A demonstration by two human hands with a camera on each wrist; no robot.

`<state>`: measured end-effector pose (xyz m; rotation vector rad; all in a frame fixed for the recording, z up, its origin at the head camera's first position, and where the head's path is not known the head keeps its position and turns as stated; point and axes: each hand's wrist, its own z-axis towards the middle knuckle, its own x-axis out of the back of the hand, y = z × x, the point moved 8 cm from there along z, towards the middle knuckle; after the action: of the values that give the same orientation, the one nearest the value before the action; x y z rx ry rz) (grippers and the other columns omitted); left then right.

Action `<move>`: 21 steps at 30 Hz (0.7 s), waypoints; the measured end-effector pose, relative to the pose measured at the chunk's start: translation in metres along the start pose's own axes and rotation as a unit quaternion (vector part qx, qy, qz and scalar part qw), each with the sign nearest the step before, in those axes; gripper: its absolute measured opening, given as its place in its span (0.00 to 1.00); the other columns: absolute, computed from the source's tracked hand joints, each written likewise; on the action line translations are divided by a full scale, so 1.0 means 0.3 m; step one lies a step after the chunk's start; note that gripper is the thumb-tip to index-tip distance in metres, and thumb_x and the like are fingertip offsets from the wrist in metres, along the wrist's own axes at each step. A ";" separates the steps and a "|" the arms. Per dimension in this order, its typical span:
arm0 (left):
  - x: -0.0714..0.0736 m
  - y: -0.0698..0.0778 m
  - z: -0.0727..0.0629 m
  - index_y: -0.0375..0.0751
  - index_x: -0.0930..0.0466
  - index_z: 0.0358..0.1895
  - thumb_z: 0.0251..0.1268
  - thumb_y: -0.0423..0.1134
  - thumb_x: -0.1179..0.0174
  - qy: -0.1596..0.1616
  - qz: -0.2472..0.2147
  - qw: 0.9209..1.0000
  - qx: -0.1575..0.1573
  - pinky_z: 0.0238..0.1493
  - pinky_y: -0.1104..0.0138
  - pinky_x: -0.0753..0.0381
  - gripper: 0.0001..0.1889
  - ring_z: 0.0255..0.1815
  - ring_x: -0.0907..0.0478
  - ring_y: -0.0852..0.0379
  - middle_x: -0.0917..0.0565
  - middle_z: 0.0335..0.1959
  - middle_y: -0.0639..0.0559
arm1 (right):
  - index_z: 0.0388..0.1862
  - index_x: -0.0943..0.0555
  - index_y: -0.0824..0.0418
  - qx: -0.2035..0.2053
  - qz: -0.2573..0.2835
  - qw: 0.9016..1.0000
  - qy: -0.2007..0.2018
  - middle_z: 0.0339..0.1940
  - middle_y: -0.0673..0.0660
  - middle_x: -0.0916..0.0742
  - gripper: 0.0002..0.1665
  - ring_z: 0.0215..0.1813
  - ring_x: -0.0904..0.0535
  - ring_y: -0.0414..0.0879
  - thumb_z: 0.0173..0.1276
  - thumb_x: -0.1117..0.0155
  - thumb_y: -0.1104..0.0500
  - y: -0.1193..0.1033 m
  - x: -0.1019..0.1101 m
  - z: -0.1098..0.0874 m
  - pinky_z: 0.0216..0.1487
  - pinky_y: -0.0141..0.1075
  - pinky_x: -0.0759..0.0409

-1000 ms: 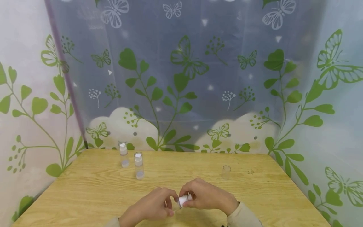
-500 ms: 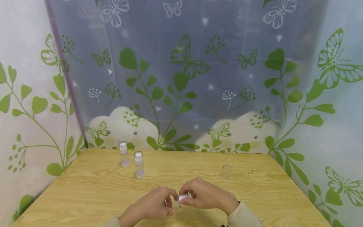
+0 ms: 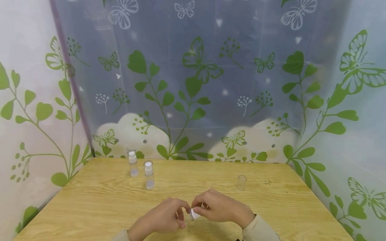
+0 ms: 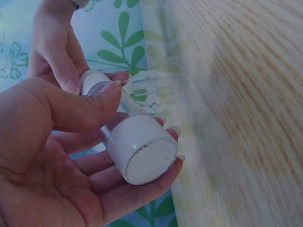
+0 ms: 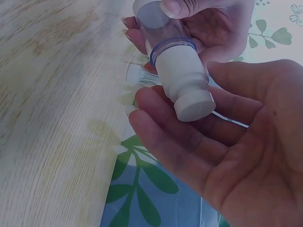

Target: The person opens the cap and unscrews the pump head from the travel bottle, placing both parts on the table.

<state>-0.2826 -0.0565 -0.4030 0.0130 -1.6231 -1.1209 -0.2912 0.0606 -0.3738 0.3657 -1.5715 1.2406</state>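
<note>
The left hand (image 3: 164, 216) grips a bottle (image 4: 135, 135), the right hand (image 3: 221, 208) its pump (image 5: 182, 75). Two more bottles (image 3: 149, 176) stand toward the bench's (image 3: 196, 172) far-left corner.

The right sleeve (image 3: 260, 229) is pale beige — the left sleeve (image 3: 121, 235) matches — and the fingers (image 4: 142, 195) are bare.

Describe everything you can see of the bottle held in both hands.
The bottle has a clear, plastic-looking body, a white base with dark specks round its underside, a bluish ring and a stepped white top. It is held tilted above the table. The left hand grips the body; the right hand holds the white top. Any contents cannot be made out.
</note>
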 end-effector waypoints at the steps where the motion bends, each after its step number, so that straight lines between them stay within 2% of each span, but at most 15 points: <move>1: -0.001 0.001 0.002 0.41 0.15 0.49 0.55 0.27 0.27 0.000 0.002 1.000 -0.001 0.33 0.76 0.19 0.17 0.28 0.19 0.70 0.10 0.32 0.51 | 0.53 0.13 0.59 0.001 0.002 1.000 0.000 0.47 0.53 0.08 0.14 0.41 0.13 0.34 0.82 0.45 0.58 0.001 0.000 -0.002 0.43 0.23 0.17; 6: -0.009 0.004 0.009 0.41 0.15 0.50 0.55 0.28 0.27 -0.002 0.005 1.000 -0.005 0.34 0.76 0.19 0.18 0.28 0.20 0.71 0.10 0.32 0.50 | 0.52 0.13 0.60 0.003 0.008 1.000 0.002 0.45 0.53 0.08 0.14 0.39 0.12 0.38 0.82 0.45 0.58 0.001 0.003 -0.014 0.41 0.23 0.18; 21: 0.002 -0.006 -0.001 0.42 0.15 0.49 0.55 0.28 0.27 0.006 0.004 1.000 0.002 0.32 0.76 0.20 0.17 0.28 0.20 0.69 0.10 0.33 0.50 | 0.54 0.14 0.61 0.012 0.016 1.000 -0.003 0.46 0.54 0.08 0.17 0.41 0.14 0.30 0.84 0.49 0.57 0.004 -0.006 0.005 0.44 0.24 0.17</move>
<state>-0.2837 -0.0580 -0.4038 0.0152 -1.6129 -1.1099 -0.2922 0.0592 -0.3757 0.3620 -1.5740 1.2853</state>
